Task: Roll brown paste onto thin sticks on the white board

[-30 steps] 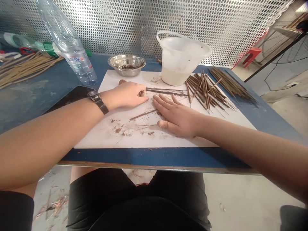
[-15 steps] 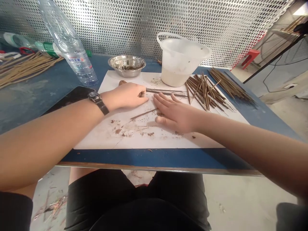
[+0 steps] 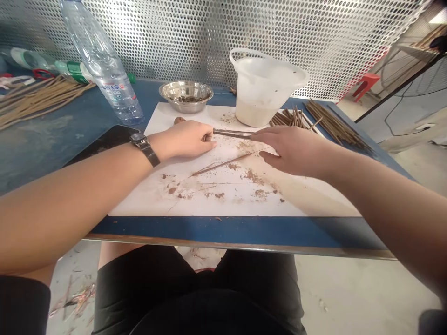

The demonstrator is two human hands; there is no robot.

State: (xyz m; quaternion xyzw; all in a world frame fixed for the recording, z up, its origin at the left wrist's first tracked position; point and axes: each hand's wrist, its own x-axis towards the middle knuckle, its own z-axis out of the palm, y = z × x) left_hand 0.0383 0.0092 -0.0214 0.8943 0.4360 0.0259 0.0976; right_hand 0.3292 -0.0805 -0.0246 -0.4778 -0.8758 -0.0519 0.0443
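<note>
My left hand (image 3: 188, 138), with a wristwatch (image 3: 144, 145) on its wrist, rests on the white board (image 3: 195, 200). Its fingers are curled over the near end of a bundle of thin bare sticks (image 3: 232, 134). My right hand (image 3: 293, 149) hovers just above the board to the right of it, fingers together. It pinches the thin end of a single brown-coated stick (image 3: 220, 166), which slants down to the left across the board. Brown paste crumbs (image 3: 251, 177) are scattered around the stick.
A white plastic bucket (image 3: 268, 83) and a steel bowl (image 3: 185, 93) stand at the board's far edge. Coated sticks (image 3: 296, 118) lie piled behind my right hand. A clear water bottle (image 3: 104, 70) and more sticks (image 3: 35, 97) are at the left. The blue table edge (image 3: 226, 230) is near me.
My right hand was lying flat on the coated stick. It has lifted, moved right and closed on the stick's thin end. More brown crumbs show where the palm was. My left hand stayed put.
</note>
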